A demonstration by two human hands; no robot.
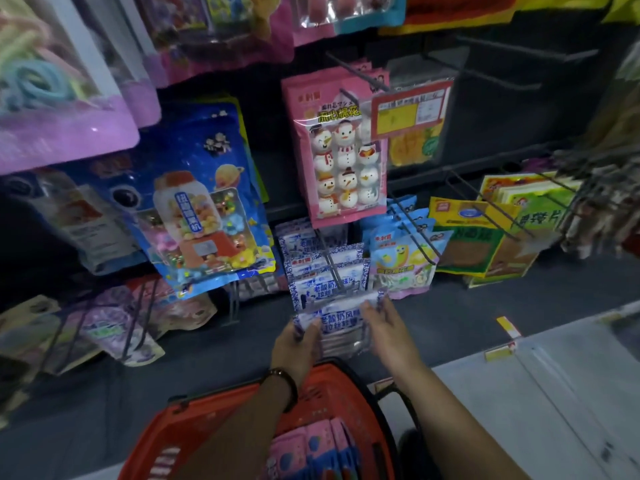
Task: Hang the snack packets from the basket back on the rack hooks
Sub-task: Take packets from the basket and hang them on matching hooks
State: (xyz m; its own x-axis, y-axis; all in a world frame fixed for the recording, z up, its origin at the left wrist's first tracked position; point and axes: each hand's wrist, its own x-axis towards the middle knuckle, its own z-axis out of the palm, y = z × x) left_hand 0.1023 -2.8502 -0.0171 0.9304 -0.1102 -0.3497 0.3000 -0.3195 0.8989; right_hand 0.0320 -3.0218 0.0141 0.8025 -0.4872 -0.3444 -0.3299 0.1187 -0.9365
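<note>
Both hands grasp one blue-and-white snack packet (341, 322): the left hand (298, 344) pinches its left edge and the right hand (388, 329) its right edge. The packet is at the tip of the wire hook (332, 268), before matching packets, above the red basket (207, 420).

the scene is dim, with dark backing behind the rack and deep shade along the left side. the brightest patch is the pale floor (540, 393) at lower right. a faint sheen sits on the pink packet (341, 150) at centre, which is fairly sharp. the edges smear and bend, especially the hooks (602, 202) at far right and the purple packets (52, 98) at upper left.
</note>
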